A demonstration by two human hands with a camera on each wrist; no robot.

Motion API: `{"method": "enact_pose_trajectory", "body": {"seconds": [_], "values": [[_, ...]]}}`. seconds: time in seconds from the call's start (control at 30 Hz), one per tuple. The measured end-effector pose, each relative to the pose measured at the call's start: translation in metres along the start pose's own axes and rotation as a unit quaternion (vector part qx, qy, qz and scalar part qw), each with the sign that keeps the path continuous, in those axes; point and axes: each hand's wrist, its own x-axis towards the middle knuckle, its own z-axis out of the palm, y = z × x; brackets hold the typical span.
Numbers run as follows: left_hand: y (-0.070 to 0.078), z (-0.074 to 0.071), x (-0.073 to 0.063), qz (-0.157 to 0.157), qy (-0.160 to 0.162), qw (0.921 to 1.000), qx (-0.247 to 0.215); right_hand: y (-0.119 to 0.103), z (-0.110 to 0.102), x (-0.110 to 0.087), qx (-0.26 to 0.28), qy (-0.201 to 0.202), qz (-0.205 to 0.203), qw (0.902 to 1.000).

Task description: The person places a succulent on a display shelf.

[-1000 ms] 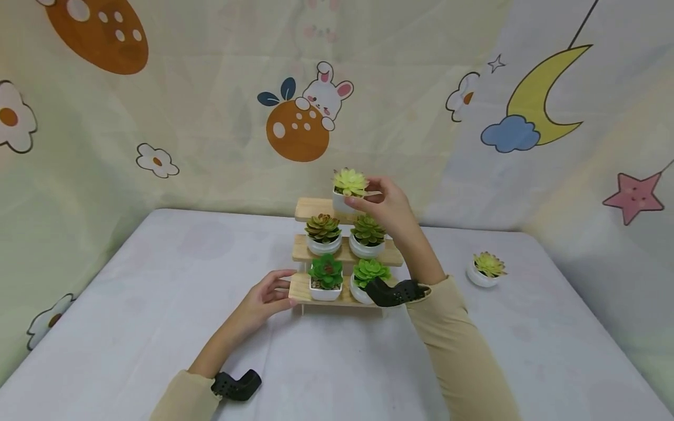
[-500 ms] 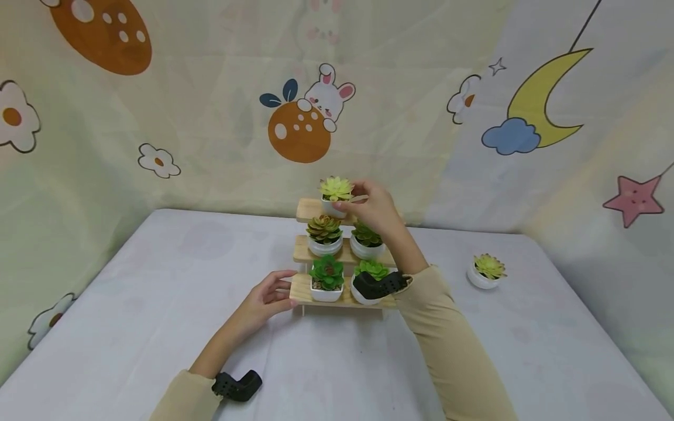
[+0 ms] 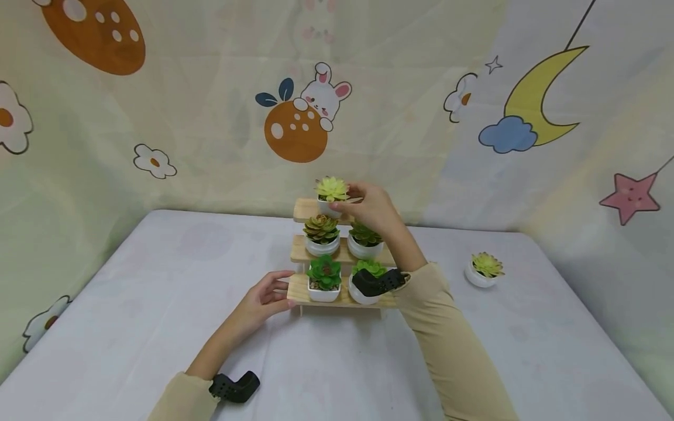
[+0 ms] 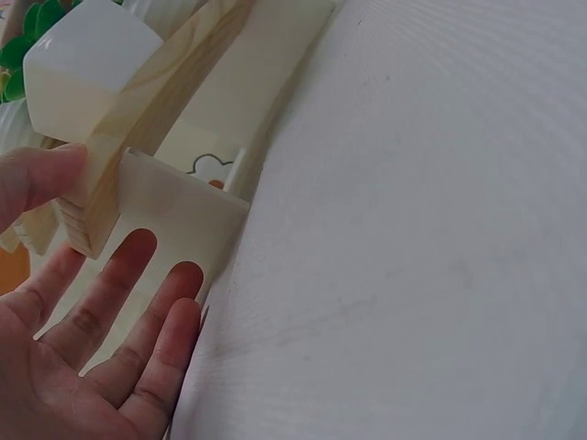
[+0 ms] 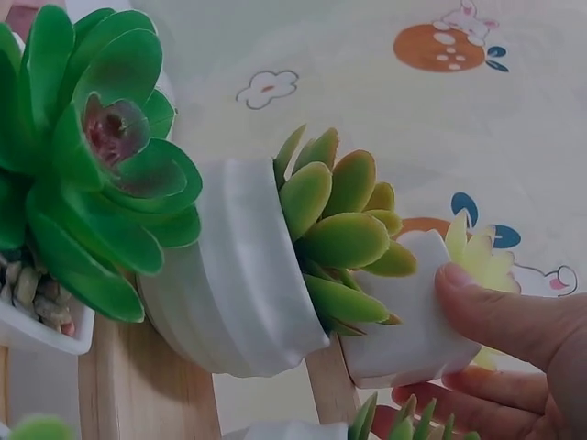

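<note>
My right hand [image 3: 375, 209] grips the white square pot [image 5: 404, 316] of a pale yellow-green artificial succulent [image 3: 332, 189] at the top tier of a wooden three-tier plant stand [image 3: 299, 287]. In the right wrist view the thumb [image 5: 495, 312] lies along the pot's side and the pot's base is right at the board. My left hand [image 3: 263, 298] pinches the left end of the lowest board [image 4: 108, 179], thumb on top and index finger beneath. The other left fingers [image 4: 151, 330] are extended below the board beside the stand's pale leg [image 4: 179, 197].
On the middle tier stand a brownish-green succulent [image 3: 322, 231] and a green one [image 3: 364, 234]. The lowest tier bears a dark green succulent [image 3: 324, 272] and a bright green one [image 3: 368, 268], partly hidden by the wrist camera [image 3: 376, 283]. Another yellow-green succulent [image 3: 485, 266] stands at right on the white-covered table [image 3: 158, 280].
My right hand has carried the potted succulent leftward and slightly down along the top tier, most of it in the first half second. The left hand stays at the stand.
</note>
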Motion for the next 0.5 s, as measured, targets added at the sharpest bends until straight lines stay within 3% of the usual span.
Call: {"method": "enact_pose_trajectory", "body": {"seconds": [0.37, 0.5], "values": [[0.001, 0.000, -0.001, -0.006, 0.002, 1.0000, 0.002, -0.002, -0.003, -0.002, -0.016, -0.009, -0.005, 0.9998], [0.000, 0.000, -0.001, -0.008, 0.002, 1.0000, 0.003, 0.000, -0.010, -0.009, 0.008, -0.004, -0.021, 0.9997]]}}
